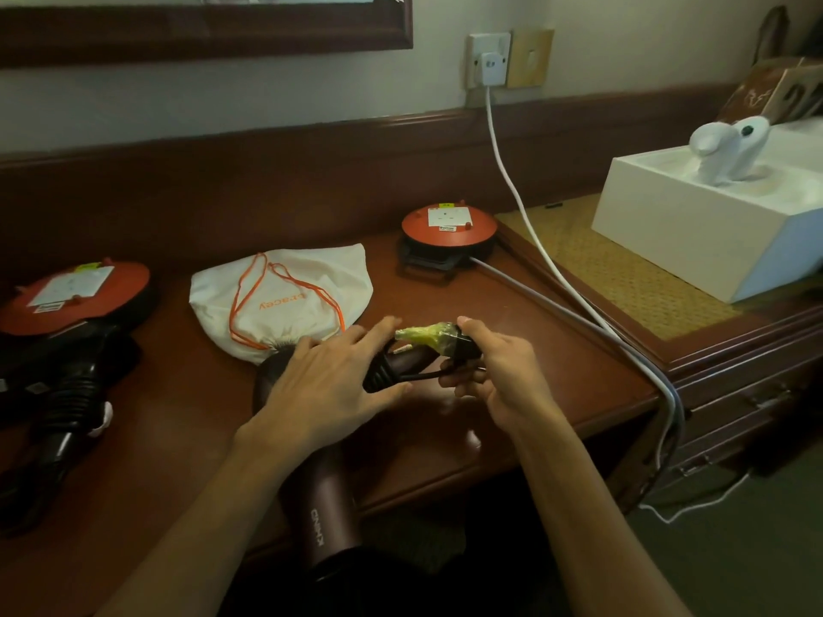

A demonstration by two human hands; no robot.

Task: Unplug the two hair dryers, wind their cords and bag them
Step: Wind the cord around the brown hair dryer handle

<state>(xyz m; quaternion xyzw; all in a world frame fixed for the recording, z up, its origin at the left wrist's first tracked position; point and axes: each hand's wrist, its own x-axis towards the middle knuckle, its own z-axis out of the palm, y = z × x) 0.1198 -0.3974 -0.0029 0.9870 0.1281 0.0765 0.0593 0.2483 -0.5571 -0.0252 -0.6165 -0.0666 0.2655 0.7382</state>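
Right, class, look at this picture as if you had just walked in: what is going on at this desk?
A person is packing away a hair dryer on a wooden desk. The right hand grips its plug, wrapped in yellow tape, while the left hand rests open on the wound black cord. A white drawstring bag lies behind, and another dryer waits to the left.
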